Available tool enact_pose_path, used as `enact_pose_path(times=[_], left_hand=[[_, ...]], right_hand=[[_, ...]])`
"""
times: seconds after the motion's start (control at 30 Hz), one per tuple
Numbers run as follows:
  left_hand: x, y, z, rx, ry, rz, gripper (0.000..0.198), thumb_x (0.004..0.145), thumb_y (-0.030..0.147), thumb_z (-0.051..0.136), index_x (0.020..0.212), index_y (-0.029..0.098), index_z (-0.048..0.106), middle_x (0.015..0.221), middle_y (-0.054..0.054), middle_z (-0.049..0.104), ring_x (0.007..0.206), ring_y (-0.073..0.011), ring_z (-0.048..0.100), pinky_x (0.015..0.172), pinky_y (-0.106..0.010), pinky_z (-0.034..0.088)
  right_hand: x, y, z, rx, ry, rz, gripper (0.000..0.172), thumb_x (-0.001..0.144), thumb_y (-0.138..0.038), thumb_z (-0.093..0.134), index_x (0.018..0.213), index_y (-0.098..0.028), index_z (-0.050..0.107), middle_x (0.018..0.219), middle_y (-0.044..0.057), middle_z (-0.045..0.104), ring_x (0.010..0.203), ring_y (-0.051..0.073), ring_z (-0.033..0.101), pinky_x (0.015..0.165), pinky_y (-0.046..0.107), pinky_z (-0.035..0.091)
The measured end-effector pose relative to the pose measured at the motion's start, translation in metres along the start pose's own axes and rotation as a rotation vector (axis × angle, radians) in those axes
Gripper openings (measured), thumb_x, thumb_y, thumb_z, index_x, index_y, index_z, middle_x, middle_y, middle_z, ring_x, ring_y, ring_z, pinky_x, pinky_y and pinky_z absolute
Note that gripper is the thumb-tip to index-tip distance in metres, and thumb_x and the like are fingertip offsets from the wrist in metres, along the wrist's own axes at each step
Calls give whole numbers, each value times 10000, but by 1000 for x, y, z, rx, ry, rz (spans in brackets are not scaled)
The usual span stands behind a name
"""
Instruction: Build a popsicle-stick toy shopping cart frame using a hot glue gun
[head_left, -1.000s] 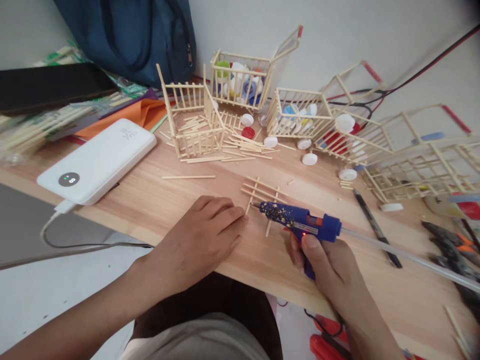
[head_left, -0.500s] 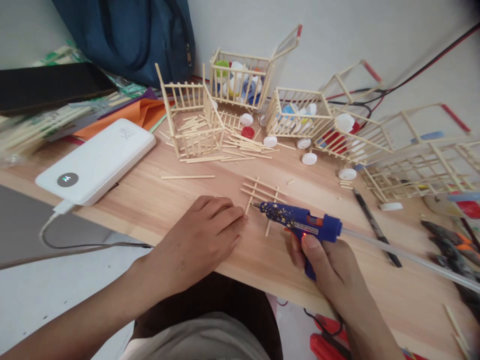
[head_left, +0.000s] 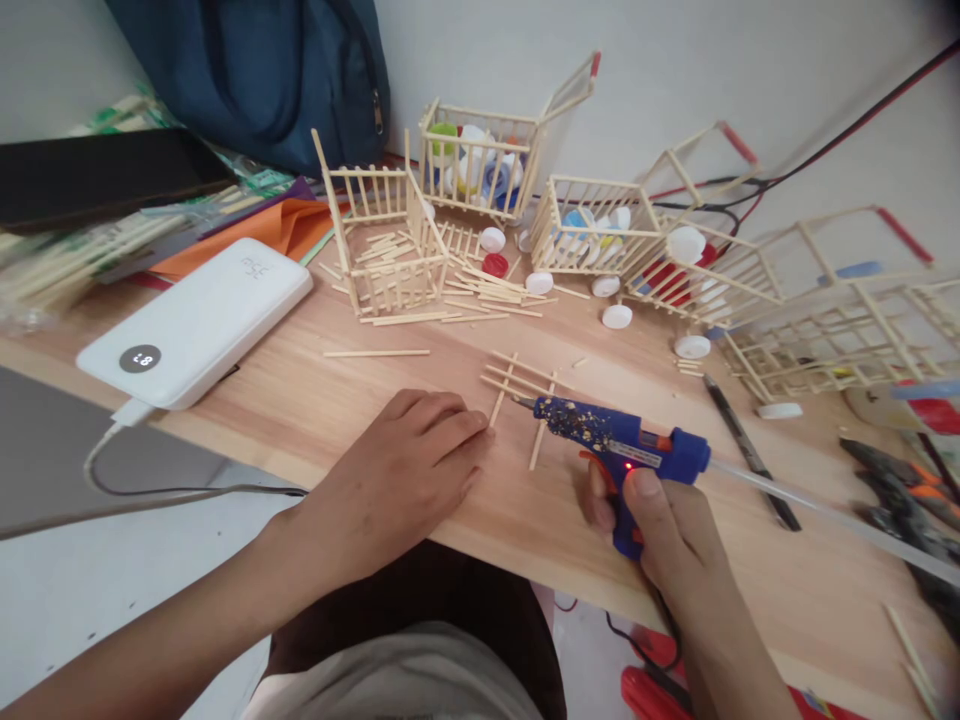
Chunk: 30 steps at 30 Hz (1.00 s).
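In my right hand (head_left: 667, 520) is a blue hot glue gun (head_left: 592, 425), its red light lit and a clear glue stick running out of its back. The nozzle hovers over a small lattice of thin wooden sticks (head_left: 510, 378), two lying lengthwise with others across them. My left hand (head_left: 427, 460) rests on the table, fingers together and bent. Its index fingertip holds the near end of one lattice stick; the thumb is hidden. A single loose stick (head_left: 376, 353) lies left of the lattice.
Behind are a half-built stick basket (head_left: 390, 270), a pile of cut sticks (head_left: 495, 290) and several stick carts (head_left: 600, 225) with bottle-cap wheels. A white power bank (head_left: 195, 320) sits left. At right are a black pen (head_left: 750, 450) and pliers (head_left: 892, 475).
My right hand has drawn the glue gun slightly back to the right, its nozzle moving off the stick beside my left fingertips. My left hand and the lattice have stayed put.
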<state>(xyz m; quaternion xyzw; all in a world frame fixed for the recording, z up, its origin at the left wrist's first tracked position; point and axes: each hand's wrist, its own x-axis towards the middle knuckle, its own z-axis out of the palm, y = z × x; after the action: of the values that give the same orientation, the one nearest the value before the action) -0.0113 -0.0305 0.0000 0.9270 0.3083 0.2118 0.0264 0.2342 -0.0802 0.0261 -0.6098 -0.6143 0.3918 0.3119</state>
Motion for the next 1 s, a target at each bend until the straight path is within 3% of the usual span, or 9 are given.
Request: enact_pose_path(times=[0.2,0.63,1.0], left_hand=[[1,-1,2,2,-1,3,225,972,218,498,1131,129,629,1185,-54,653,1128,-254,527,959,-443,434],[-1,-1,2,-1,10,7,230,967,214,502,1140,134,629,1194,-59,652,1129,-254,525,955,-447,443],[0,-1,0,4,-8,2,228,967,213,504,1141,140,630,1187,-75,656,1137,-250,529,959,-445,442]], right_hand=[[1,5,0,-31,-26,19,515,999,-539,319,665,-203,521,597,10,526,579,147,484,586,291,328],[2,8,-1,-181,-36,1,550,991,-559,310,608,-213,500,588,25,536,586,164,513,556,283,348],[1,8,1,-74,-28,10,529,983,-565,337,641,-202,514,593,20,531,578,148,501,569,284,365]])
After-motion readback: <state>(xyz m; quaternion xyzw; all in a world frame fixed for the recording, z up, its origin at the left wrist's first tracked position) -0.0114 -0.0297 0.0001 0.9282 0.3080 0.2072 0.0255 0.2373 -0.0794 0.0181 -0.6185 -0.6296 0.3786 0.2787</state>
